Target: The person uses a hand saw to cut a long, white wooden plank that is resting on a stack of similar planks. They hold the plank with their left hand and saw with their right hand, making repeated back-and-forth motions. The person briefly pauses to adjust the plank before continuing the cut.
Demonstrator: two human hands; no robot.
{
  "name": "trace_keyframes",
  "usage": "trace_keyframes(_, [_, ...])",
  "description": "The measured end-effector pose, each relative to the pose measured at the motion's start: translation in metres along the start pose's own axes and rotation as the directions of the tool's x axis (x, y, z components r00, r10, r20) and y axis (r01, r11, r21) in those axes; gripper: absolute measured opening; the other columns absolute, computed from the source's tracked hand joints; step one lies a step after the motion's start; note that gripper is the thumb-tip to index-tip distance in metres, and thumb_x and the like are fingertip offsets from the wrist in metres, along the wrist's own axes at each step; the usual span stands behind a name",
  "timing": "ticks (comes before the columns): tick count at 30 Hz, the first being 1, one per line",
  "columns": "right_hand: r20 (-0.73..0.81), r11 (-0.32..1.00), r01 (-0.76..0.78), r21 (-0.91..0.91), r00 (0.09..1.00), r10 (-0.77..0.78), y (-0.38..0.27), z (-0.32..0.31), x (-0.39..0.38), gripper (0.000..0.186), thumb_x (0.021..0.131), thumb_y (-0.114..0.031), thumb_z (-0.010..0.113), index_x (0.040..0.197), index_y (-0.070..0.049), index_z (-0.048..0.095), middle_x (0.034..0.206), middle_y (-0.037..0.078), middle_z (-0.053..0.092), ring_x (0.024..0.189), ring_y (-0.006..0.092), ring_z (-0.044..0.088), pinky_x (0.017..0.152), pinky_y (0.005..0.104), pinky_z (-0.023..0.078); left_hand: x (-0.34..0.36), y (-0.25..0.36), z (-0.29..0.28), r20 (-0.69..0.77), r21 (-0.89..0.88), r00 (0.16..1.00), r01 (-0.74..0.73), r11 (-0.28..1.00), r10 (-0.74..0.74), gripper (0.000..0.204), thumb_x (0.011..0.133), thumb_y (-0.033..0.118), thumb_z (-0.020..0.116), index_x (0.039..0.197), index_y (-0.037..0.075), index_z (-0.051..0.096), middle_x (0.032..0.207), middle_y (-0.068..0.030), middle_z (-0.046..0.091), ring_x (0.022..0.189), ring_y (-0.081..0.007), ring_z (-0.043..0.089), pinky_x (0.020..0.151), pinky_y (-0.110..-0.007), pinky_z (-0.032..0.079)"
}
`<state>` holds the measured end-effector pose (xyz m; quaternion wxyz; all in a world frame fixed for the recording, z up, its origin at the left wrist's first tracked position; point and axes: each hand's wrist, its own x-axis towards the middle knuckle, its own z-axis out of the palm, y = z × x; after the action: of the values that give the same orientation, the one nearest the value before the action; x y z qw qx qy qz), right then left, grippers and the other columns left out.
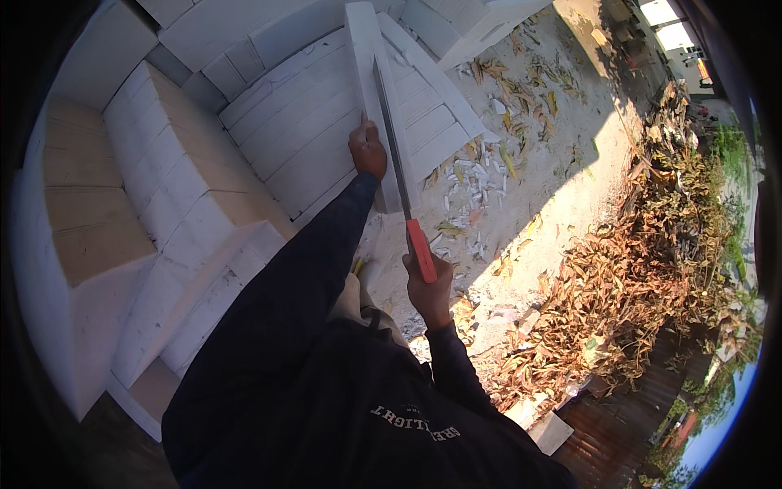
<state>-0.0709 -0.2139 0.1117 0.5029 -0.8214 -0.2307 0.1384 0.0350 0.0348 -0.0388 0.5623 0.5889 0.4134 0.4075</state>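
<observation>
My right hand (pixel 430 285) is wrapped round the red handle of a handsaw (pixel 394 151). The saw's long dark blade points away from me, lying along a long white block (pixel 364 49). How deep the blade sits in the block, if at all, I cannot tell. On the block's left side, my left hand (pixel 368 153) grips it with one finger stretched along the face. That block rests over a low stack of white blocks (pixel 301 122), its near end hanging past them.
Taller stacks of white blocks (pixel 175 155) rise on the left and at the back. White offcuts (pixel 476 191) and leaves litter the sandy ground (pixel 562 138) to the right. Further right lies a heap of dry brown leaves (pixel 619 285), near a rusty corrugated sheet (pixel 627 424).
</observation>
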Motion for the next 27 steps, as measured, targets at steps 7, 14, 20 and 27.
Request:
trace_keyframes(7, [0.043,0.992,-0.115,0.048,0.993,0.113,-0.021,-0.011,0.014,0.031,0.094,-0.01,0.074,0.072,0.004,0.057,0.06,0.002,0.049,0.061,0.0086,0.04,0.055,0.0345,0.036,-0.009,-0.01,0.002,-0.032,0.09,0.999,-0.033,0.995,0.036,0.048,0.11,0.028,0.051,0.142,-0.006,0.06,0.102,-0.0275,0.068,0.099,-0.0377,0.066,0.092,-0.044,0.049])
trace_keyframes(14, [0.129,0.997,-0.062,-0.055,0.989,0.068,-0.019,-0.013,0.03,0.016,0.093,-0.007,0.07,0.087,0.006,0.064,0.064,0.018,0.057,0.056,0.0223,0.054,0.058,0.0397,0.044,0.002,-0.016,0.007,-0.011,0.028,0.998,-0.064,0.998,0.064,0.046,0.109,0.028,0.053,0.142,-0.003,0.061,0.107,-0.0276,0.068,0.105,-0.0387,0.065,0.095,-0.046,0.048])
trace_keyframes(20, [0.093,1.0,-0.01,-0.001,0.996,0.01,-0.032,-0.016,0.003,0.019,0.092,-0.007,0.071,0.083,0.006,0.061,0.062,0.017,0.054,0.055,0.0202,0.047,0.056,0.0394,0.041,0.014,-0.039,-0.002,-0.135,0.004,0.978,-0.163,0.987,0.162,0.047,0.108,0.028,0.054,0.141,-0.003,0.062,0.11,-0.0293,0.067,0.106,-0.0419,0.064,0.095,-0.047,0.048])
trace_keyframes(27, [0.117,0.987,-0.106,-0.123,0.986,0.12,-0.046,-0.035,0.004,0.021,0.09,-0.009,0.073,0.082,0.007,0.063,0.061,0.016,0.055,0.056,0.0167,0.05,0.057,0.0386,0.041,0.0,-0.019,0.006,-0.063,0.094,0.992,-0.1,0.991,0.106,0.048,0.108,0.032,0.053,0.143,0.0,0.061,0.116,-0.0287,0.065,0.109,-0.0421,0.063,0.097,-0.048,0.048])
